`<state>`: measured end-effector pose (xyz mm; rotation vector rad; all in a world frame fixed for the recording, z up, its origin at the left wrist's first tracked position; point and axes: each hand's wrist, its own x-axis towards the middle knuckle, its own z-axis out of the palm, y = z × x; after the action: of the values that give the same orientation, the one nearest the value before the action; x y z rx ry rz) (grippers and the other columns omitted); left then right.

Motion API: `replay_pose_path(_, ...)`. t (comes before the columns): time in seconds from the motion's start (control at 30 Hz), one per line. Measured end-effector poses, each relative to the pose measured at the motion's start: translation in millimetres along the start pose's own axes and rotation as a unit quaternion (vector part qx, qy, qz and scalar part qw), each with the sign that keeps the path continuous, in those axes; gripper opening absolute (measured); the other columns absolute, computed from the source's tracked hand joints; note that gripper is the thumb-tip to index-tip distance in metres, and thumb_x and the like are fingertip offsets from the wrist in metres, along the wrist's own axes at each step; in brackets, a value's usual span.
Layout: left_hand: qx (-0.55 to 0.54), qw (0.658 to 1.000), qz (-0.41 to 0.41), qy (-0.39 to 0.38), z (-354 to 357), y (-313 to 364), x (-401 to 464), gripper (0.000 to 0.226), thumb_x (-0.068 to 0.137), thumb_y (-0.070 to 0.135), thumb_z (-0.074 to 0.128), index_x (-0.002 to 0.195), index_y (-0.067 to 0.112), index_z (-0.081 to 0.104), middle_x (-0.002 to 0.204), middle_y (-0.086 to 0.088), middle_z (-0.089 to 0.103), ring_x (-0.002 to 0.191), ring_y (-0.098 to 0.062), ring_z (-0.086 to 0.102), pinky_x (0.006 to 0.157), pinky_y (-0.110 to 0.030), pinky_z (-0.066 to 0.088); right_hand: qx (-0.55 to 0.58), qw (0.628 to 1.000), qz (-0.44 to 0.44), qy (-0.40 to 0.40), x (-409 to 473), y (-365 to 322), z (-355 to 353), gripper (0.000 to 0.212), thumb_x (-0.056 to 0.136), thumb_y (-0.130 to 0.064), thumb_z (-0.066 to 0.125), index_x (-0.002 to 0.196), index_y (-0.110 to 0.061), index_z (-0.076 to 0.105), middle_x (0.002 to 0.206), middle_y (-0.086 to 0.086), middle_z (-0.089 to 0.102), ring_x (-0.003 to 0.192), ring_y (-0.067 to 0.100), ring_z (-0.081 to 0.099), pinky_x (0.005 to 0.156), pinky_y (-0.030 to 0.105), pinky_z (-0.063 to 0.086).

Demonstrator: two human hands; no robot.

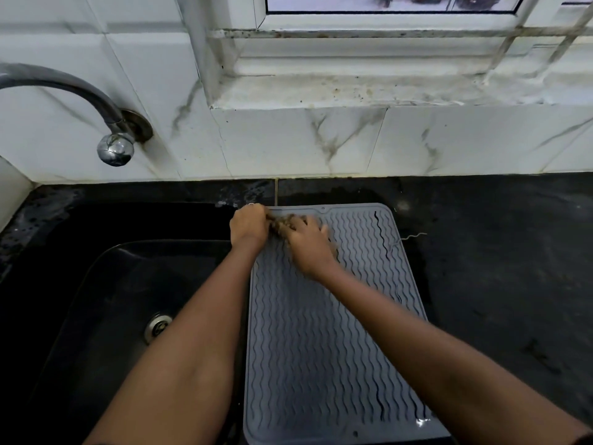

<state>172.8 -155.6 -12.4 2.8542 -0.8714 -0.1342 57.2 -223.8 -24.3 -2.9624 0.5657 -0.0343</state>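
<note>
Right hand grips a scrubber at the mat's far corner; left hand, just beside, pinches that corner down.

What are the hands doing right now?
Left hand: curled, pinching the brown scrubber at the grey mat corner.
Right hand: gripping the same scrubber.

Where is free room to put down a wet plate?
Free: the grey drying mat, near half; the black counter right of it. Crowded: the mat's far left corner, where left hand and right hand touch a brown scrubber.
</note>
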Motion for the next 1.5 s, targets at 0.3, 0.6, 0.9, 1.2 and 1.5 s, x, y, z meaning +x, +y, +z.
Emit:
replay_pose_path(0.3,0.033,0.999,0.018,-0.029,-10.8,7.6,2.5,0.023,0.093,0.012,0.057,0.112,0.01,0.07,0.114,-0.016,0.067,0.108,-0.035,0.061,0.084,-0.04,0.052,0.12,0.989,-0.034,-0.08,-68.9,-4.5,-23.3,0.025,0.083,-0.013,0.064,0.107,-0.021,0.065,0.103,-0.001,0.067,0.081,0.011,0.058,0.068,0.031,0.053)
replay_pose_path(0.6,0.151,0.986,0.064,-0.038,-11.8,14.1,-3.3,0.029,0.094,0.001,0.047,0.12,-0.002,0.058,0.125,-0.018,0.058,0.114,-0.037,0.058,0.083,-0.041,0.049,0.084,0.993,0.071,-0.044,31.6,24.7,0.6,0.047,0.089,-0.021,0.058,0.135,-0.025,0.048,0.146,0.005,0.039,0.133,0.036,0.026,0.106,0.063,0.023)
replay_pose_path(0.9,0.158,0.981,0.065,-0.089,-19.9,18.7,-13.8,0.033,0.096,0.006,0.049,0.128,-0.001,0.052,0.133,-0.016,0.051,0.12,-0.036,0.053,0.089,-0.042,0.047,0.158,0.982,0.08,0.061,-66.9,0.1,6.8,0.014,0.078,-0.013,0.066,0.091,-0.015,0.072,0.1,0.002,0.068,0.1,0.021,0.055,0.089,0.05,0.043)
replay_pose_path(1.2,0.059,0.984,0.104,-0.136,18.2,-0.6,-71.2,0.064,0.098,0.005,0.031,0.153,0.007,-0.002,0.162,-0.009,-0.004,0.15,-0.023,-0.003,0.122,-0.041,0.004,0.078,0.993,0.079,-0.037,-35.7,13.5,-5.6,0.045,0.09,-0.017,0.053,0.135,-0.022,0.048,0.147,0.007,0.04,0.134,0.035,0.028,0.11,0.06,0.022)
replay_pose_path(1.5,0.026,0.987,0.094,-0.129,23.0,-1.2,-100.8,0.059,0.102,0.014,0.028,0.152,0.005,-0.001,0.162,-0.011,-0.004,0.15,-0.024,-0.004,0.122,-0.04,0.004,0.083,0.994,0.033,0.066,-178.3,-23.0,16.3,0.023,0.079,-0.018,0.067,0.101,-0.018,0.072,0.108,0.002,0.067,0.1,0.026,0.054,0.091,0.051,0.039)
